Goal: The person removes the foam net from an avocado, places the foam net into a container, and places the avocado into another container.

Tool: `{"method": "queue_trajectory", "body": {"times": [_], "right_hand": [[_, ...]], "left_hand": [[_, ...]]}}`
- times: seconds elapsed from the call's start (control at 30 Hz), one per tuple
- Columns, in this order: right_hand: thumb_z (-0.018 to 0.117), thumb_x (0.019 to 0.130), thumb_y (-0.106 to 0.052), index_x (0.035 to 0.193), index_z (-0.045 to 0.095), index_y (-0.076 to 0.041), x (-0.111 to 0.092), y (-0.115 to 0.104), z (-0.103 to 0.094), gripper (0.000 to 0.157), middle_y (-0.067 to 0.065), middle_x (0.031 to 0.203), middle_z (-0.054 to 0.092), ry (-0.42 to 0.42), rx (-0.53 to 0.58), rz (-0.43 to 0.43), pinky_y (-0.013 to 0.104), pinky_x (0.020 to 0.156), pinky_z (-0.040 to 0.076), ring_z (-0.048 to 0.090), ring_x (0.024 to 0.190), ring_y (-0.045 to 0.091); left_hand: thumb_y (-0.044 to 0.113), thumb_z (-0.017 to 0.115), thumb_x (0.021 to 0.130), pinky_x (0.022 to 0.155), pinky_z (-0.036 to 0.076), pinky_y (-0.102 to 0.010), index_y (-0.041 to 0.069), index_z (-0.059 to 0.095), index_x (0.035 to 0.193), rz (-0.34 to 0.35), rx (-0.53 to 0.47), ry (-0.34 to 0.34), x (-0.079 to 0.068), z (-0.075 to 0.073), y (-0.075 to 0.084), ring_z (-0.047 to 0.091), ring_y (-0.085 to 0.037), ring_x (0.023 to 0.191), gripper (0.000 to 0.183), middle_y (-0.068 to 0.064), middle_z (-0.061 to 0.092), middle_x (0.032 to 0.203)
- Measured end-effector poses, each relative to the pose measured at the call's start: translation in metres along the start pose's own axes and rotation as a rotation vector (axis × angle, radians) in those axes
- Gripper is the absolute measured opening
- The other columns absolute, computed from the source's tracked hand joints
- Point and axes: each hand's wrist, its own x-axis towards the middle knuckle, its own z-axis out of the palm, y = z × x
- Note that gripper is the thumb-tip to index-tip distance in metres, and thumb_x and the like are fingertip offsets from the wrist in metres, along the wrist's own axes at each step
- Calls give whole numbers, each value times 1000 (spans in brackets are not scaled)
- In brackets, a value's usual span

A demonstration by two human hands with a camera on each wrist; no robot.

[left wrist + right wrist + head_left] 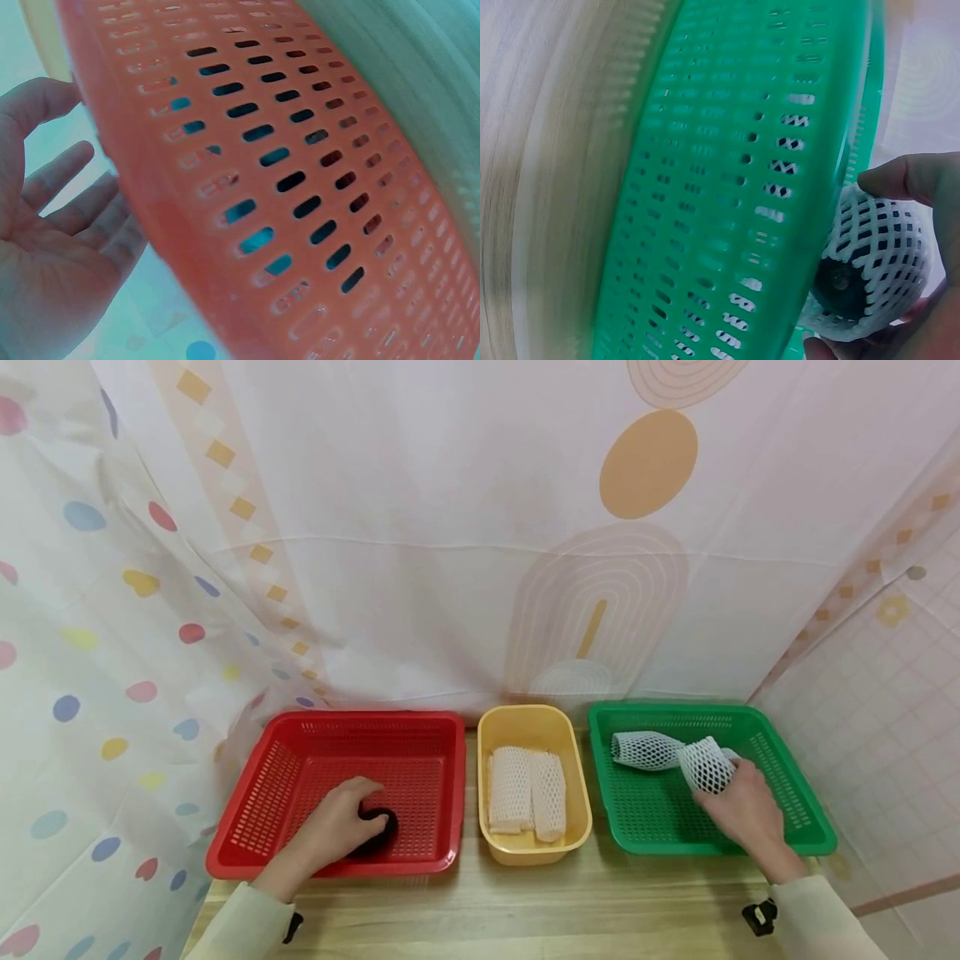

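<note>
Closest thing to my feed is the pale sleeves [825,914], then the front strip of bench [525,910]. As for progress, I'd call it partway. Over in the green basket [652,810] one net-wrapped piece [648,752] lies on its side, so I'm counting that as probably done, though I can't really make out what's inside. Next to it the right hand [746,802] has a netted ball [708,766], fingers curled round and pinching it; from the right wrist cam a dark end pokes out of the mesh. What's left, far as I can tell: a black ball [384,838] in the red basket [458,793], with the left hand [341,818] over it. Thumb's on the ball, fingers loosely spread, and I don't see a proper grip. Could be more under that hand, dunno. The yellow tub [528,857] in the middle has spare white nets [512,789] lying side by side, so supply looks fine. Brands, labels, writing? Nothing I can read anywhere, just printed shapes on the cloth [450,485].
</note>
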Motion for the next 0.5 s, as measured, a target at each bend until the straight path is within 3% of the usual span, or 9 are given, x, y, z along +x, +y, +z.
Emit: {"method": "queue_trajectory", "body": {"times": [0.2, 0.5], "right_hand": [[79, 85, -29, 148, 36, 17, -8, -8, -3, 88, 37, 120, 57, 32, 27, -29, 43, 54, 53, 65, 93, 46], [82, 86, -32, 149, 39, 13, -23, -23, -6, 88, 35, 126, 56, 74, 51, -78, 51, 60, 56, 63, 101, 49]], "left_hand": [[12, 84, 86, 90, 58, -51, 2, 72, 124, 83, 24, 135, -4, -2, 9, 65, -33, 114, 41, -14, 68, 125], [12, 89, 80, 89, 57, -52, 5, 74, 120, 214, 61, 286, -13, -4, 21, 65, -31, 112, 44, -12, 69, 122]]}}
